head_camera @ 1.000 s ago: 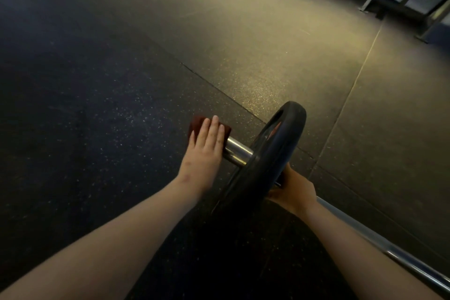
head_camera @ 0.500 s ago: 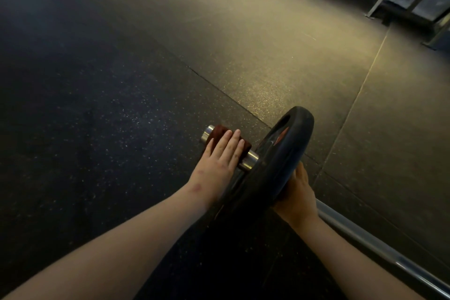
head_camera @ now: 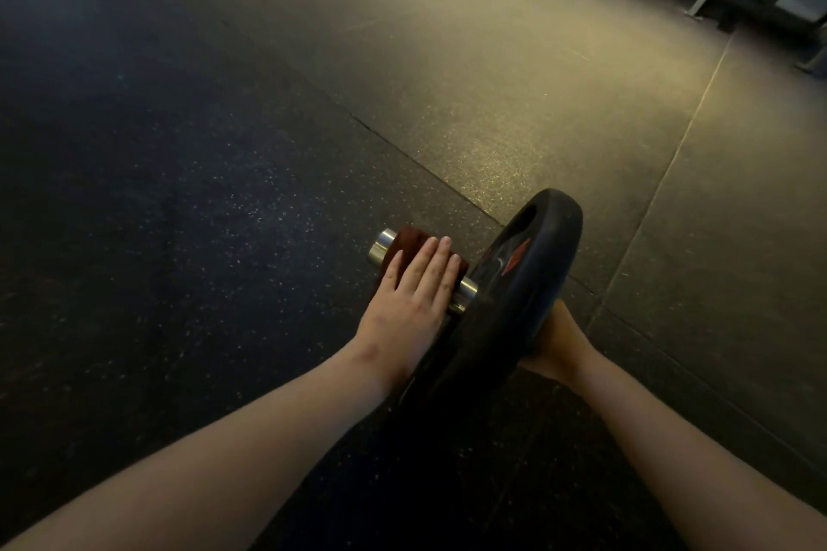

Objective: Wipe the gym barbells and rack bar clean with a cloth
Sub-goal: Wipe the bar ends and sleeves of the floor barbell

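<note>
Underneath everything, dark speckled rubber floor [head_camera: 179, 192], dim and hard to read toward the left. On it, standing on edge, black round rubber weight plate [head_camera: 528, 282], lower rim lost in shadow. Behind the plate, right hand [head_camera: 555, 344]: only back and wrist showing, fingers hidden, grip impossible to tell. Left hand [head_camera: 411, 295] flat, fingers straight and together, pressing dark red cloth [head_camera: 405, 244] onto short chrome barbell sleeve [head_camera: 380, 246]. Bare metal only at the tip and beside the plate.

The cloth [head_camera: 405, 242] was dark red, the barbell sleeve [head_camera: 379, 247] shiny silver, the weight plate [head_camera: 552, 237] black with a red mark [head_camera: 515, 257], and the floor [head_camera: 179, 192] dark grey, speckled with pale flecks.
</note>
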